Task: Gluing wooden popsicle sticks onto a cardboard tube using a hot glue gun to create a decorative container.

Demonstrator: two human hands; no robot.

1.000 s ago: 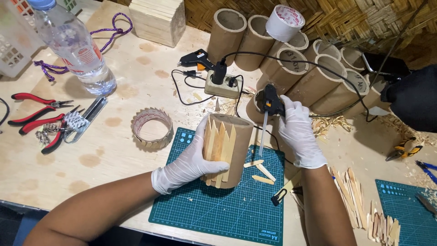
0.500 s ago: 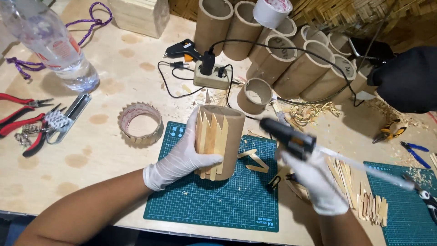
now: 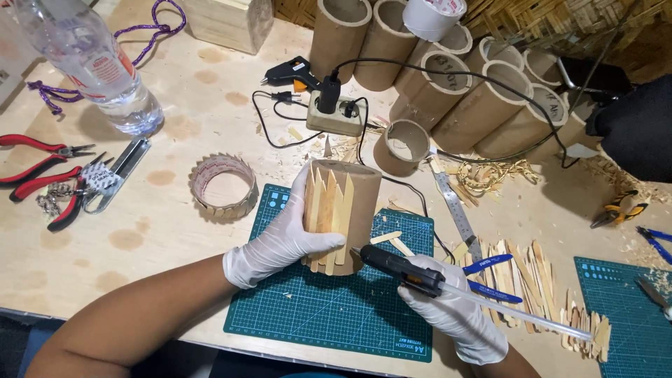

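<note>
the tube (image 3: 350, 203) stands upright on the green mat (image 3: 329, 315), with pointed wooden sticks (image 3: 325, 210) stuck along its near side. the left hand (image 3: 280, 241), gloved in white, is wrapped around the tube, fingers pressed on the sticks. the right hand (image 3: 455, 318), also gloved, grips a black glue gun (image 3: 406, 269) with its nozzle close to the tube's base and a clear glue stick trailing from its back. two loose sticks lie on the mat just beside the tube. a pile of sticks (image 3: 532, 280) sits to the right, a ruler (image 3: 455, 210) behind it. a short ring (image 3: 222, 187) lies to the left, pliers (image 3: 42, 175) and a bottle (image 3: 98, 70) further left.
</note>
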